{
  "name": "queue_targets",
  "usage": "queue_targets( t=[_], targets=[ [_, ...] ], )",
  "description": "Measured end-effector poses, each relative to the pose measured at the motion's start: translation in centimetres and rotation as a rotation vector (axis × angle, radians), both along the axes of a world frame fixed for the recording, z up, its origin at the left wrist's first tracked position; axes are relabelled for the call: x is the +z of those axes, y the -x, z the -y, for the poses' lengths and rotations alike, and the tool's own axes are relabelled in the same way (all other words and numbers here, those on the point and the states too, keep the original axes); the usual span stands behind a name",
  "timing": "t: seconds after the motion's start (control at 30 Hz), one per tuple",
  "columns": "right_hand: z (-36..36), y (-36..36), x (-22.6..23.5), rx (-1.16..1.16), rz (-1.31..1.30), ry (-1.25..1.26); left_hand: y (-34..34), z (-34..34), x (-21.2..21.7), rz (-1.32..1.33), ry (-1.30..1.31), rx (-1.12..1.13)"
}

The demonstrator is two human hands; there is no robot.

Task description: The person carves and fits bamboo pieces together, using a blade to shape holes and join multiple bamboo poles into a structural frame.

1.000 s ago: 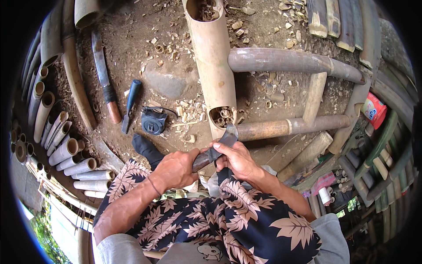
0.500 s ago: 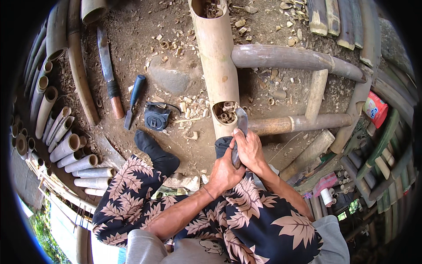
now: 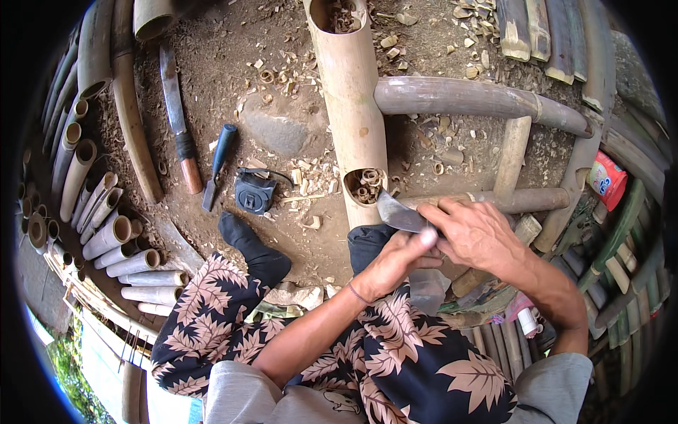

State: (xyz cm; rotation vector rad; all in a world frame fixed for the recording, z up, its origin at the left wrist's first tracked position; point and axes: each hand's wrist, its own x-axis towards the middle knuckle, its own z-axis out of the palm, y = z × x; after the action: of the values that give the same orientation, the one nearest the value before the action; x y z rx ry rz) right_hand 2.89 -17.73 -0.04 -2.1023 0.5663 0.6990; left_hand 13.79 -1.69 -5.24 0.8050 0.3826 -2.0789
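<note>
A curved knife's broad grey blade [image 3: 400,214] points left, its tip beside the lower opening of a pale bamboo pole [image 3: 351,106]. Curled bamboo shavings [image 3: 368,185] fill that opening. My right hand [image 3: 474,233] is closed over the knife from the right, knuckles up. Below it, my left hand [image 3: 397,263] closes on the knife from the left, its thumb raised along the blade's base. Between them the hands hide the handle. My dark-covered foot [image 3: 369,246] rests against the pole's near end.
Left of the pole lie a tape measure [image 3: 255,191], a blue-handled chisel [image 3: 220,166] and a long machete [image 3: 178,116]. Bamboo crosspieces [image 3: 473,97] join the pole on the right. Cut bamboo tubes [image 3: 145,263] line the left side. A red packet [image 3: 606,180] sits at far right.
Both hands have shifted right with the knife, and the right elbow has swung outward. The blade has turned from pointing away from me to pointing left. The shavings stay in the opening.
</note>
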Motion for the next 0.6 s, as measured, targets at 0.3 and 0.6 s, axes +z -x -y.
queue_targets(
  t=[0.3,0.6],
  targets=[
    [5.1,-6.5,-4.8,0.445,-0.03,-0.165,0.7,3.6,-0.7,-0.283,-0.6,0.566],
    [0.4,-2.8,-5.6,-0.066,-0.172,-0.404,-1.4,2.9,0.0,0.219,-0.664,0.081]
  ],
)
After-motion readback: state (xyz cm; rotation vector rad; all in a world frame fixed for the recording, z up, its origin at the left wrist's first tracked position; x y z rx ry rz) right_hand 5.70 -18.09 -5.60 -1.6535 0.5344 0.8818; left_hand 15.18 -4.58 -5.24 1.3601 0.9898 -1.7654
